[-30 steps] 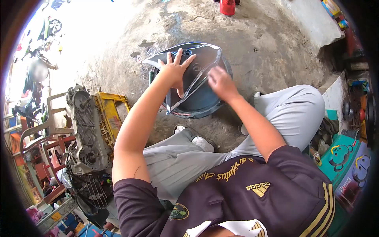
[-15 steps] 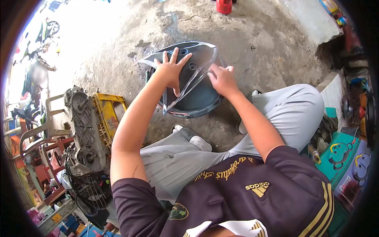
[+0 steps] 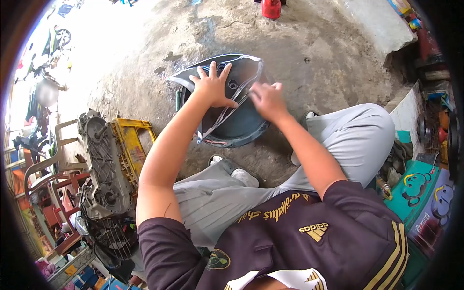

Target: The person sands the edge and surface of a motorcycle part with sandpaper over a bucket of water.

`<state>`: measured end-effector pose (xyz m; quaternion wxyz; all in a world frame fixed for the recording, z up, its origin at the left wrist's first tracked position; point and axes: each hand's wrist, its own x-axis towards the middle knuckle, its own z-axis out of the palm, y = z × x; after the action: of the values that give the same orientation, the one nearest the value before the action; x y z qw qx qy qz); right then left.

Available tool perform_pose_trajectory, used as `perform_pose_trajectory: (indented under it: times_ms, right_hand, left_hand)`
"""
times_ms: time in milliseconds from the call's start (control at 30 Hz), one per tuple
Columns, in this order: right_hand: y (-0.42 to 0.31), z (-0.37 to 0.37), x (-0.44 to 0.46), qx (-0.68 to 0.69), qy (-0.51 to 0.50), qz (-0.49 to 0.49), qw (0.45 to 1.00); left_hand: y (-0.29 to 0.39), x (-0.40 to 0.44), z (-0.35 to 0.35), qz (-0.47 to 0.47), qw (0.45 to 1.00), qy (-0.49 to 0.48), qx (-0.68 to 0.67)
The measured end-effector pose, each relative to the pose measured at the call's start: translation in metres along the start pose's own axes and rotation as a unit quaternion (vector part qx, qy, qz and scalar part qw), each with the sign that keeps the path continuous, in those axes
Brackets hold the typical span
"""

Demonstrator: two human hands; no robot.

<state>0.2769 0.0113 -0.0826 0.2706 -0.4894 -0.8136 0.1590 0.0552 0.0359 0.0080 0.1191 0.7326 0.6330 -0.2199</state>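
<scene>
A pointed dark motorcycle light unit or body panel (image 3: 223,112) with round sockets and a pale edge lies tilted across a round black basin (image 3: 237,139) on the floor. My left hand (image 3: 211,90) presses flat on the panel, fingers spread, thumb toward its lower rim. At the panel's right edge is my right hand (image 3: 268,100), smeared by motion, with its fingers curled. Whatever it may hold is hidden. The liquid or other contents of the basin cannot be made out.
A metal engine casing (image 3: 104,164) and a yellow crate (image 3: 133,147) stand close on my left. A red container (image 3: 271,8) is on the concrete floor ahead. A green box (image 3: 411,188) lies by my right side. Motorbike parts crowd the far left.
My right hand has shifted slightly left and down along the panel's edge, blurred. My left hand stays on the panel, its thumb a little further right. The panel has shifted slightly.
</scene>
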Motion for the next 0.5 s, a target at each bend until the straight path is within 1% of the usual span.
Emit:
perform_pose_trajectory:
  times_ms: [33,67,100,167,233,267,333,367,400,467,500]
  right_hand:
    - [0.006,-0.003,0.004,0.026,0.030,0.037,0.999]
    - [0.019,-0.001,0.008,0.005,0.038,0.070,0.997]
    - [0.016,-0.002,0.009,0.023,0.042,0.069,0.996]
    - [0.009,-0.005,0.005,0.039,0.044,0.068,0.996]
    - [-0.009,-0.010,0.000,0.043,0.005,0.002,0.999]
    - [-0.008,-0.009,0.001,0.044,0.001,0.001,0.999]
    - [-0.005,-0.005,0.007,-0.001,0.036,-0.054,0.998]
    - [0.002,-0.008,0.011,-0.007,0.063,-0.023,0.998]
    - [0.012,-0.010,0.015,-0.023,0.058,-0.001,0.998]
    - [0.016,-0.004,0.011,-0.019,0.063,0.021,0.998]
    - [0.008,-0.005,0.009,-0.014,0.044,0.005,0.999]
  left_hand:
    - [-0.002,0.000,-0.002,0.008,1.000,0.011,-0.013]
    - [-0.004,-0.001,-0.002,0.016,0.999,0.022,-0.026]
    - [-0.003,-0.003,-0.003,0.014,0.998,0.046,-0.044]
    - [-0.010,-0.003,-0.011,0.031,0.998,0.031,-0.035]
    - [-0.019,-0.005,-0.017,0.052,0.998,0.019,-0.025]
    - [-0.021,-0.005,-0.016,0.049,0.998,0.017,-0.027]
    - [-0.024,-0.003,-0.010,0.049,0.999,0.015,-0.017]
    - [-0.025,-0.001,-0.005,0.059,0.997,0.019,-0.038]
    - [-0.027,0.000,-0.002,0.058,0.997,0.018,-0.038]
    - [-0.031,0.004,0.002,0.073,0.996,0.020,-0.056]
    - [-0.033,0.006,0.004,0.074,0.995,0.022,-0.055]
